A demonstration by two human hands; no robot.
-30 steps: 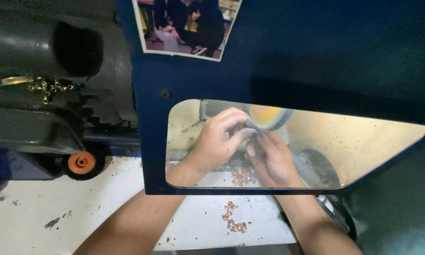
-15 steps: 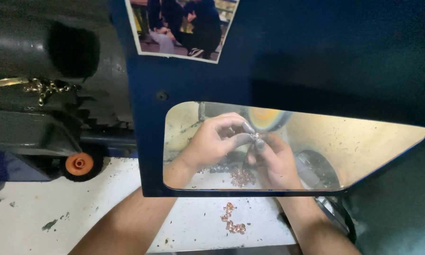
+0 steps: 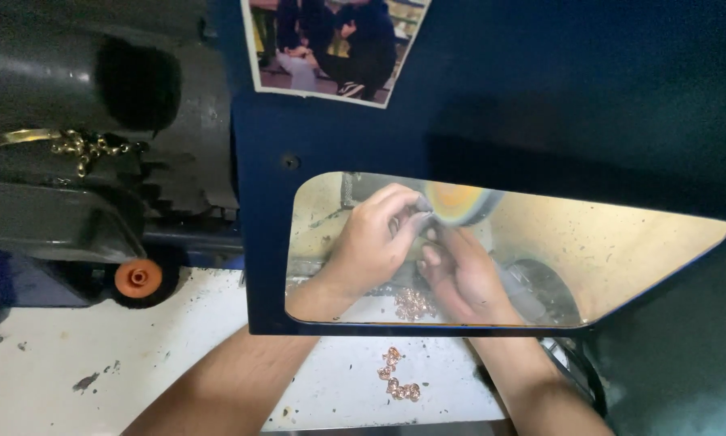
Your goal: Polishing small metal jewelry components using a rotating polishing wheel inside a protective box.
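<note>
Both hands sit behind the window of a dark blue guard panel (image 3: 492, 121), fingertips meeting right at the lower left edge of the spinning buffing wheel (image 3: 453, 200). The wheel reads yellow-orange and blurred.

Left hand (image 3: 368, 242): fingers curled in tight, tips pinched together at the wheel edge. Whatever is in the pinch is too small and hidden to make out.

Right hand (image 3: 460, 273): fingers also drawn in close, tips touching the left hand's fingertips just below the wheel. Cannot tell if it grips anything itself.

Small heap of copper-coloured pieces (image 3: 414, 303) lies on the white worktop (image 3: 96, 347) directly under the hands, inside the window. A second loose cluster of copper pieces (image 3: 397, 375) lies nearer the camera, in front of the panel, between the two forearms.

Round dark metal dish (image 3: 540, 291) sits just right of the right hand, partly behind the panel.

Further left: dark motor housing (image 3: 72, 97) with a brass-coloured chain (image 3: 84, 147) hanging on it, orange knob (image 3: 138, 278) below. A photo print (image 3: 334, 44) is stuck to the panel's top.
</note>
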